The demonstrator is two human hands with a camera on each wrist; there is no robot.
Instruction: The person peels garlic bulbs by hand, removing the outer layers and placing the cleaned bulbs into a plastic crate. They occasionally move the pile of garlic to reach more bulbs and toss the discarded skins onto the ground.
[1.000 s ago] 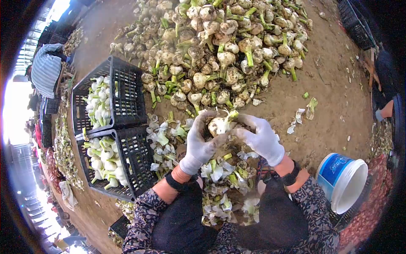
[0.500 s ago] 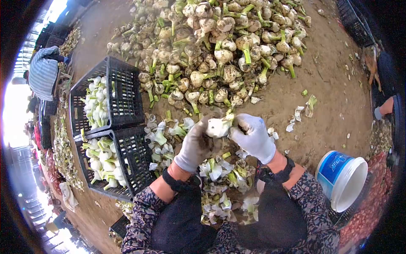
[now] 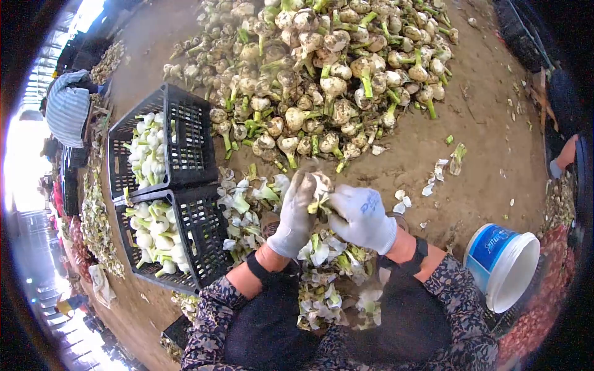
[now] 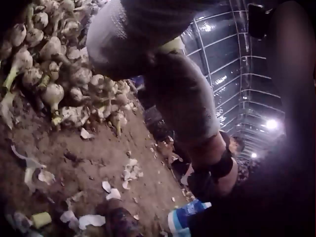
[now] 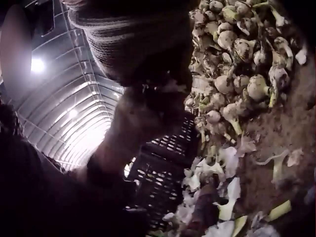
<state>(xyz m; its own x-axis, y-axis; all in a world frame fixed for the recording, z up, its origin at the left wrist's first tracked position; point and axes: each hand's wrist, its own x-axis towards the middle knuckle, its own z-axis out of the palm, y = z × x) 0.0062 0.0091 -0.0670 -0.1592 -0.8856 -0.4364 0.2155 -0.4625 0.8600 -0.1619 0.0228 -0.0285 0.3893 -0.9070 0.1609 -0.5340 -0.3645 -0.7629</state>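
In the head view, my gloved left hand (image 3: 294, 216) holds a garlic bulb (image 3: 322, 184) with its short cut stem pointing down toward my lap. The gloved right hand (image 3: 365, 217) pinches at the bulb's stem end, its back turned up. White patches show on the bulb; the rest is hidden behind fingers. Below the hands, peeled garlic skins (image 3: 328, 303) lie between my knees. In the left wrist view, the right glove (image 4: 182, 98) sits close against the left one. The right wrist view is dark around the fingers.
A large heap of soiled garlic (image 3: 309, 80) lies ahead. To the left, two black crates (image 3: 192, 133) hold cleaned white bulbs (image 3: 148, 151). A white and blue bucket (image 3: 489, 253) stands tilted at the right. Another person (image 3: 68, 108) bends over at the far left.
The bulb has turned so its stem points toward me rather than up to the right. The right hand has rolled over and moved in to the stem. More white shows than one second ago.
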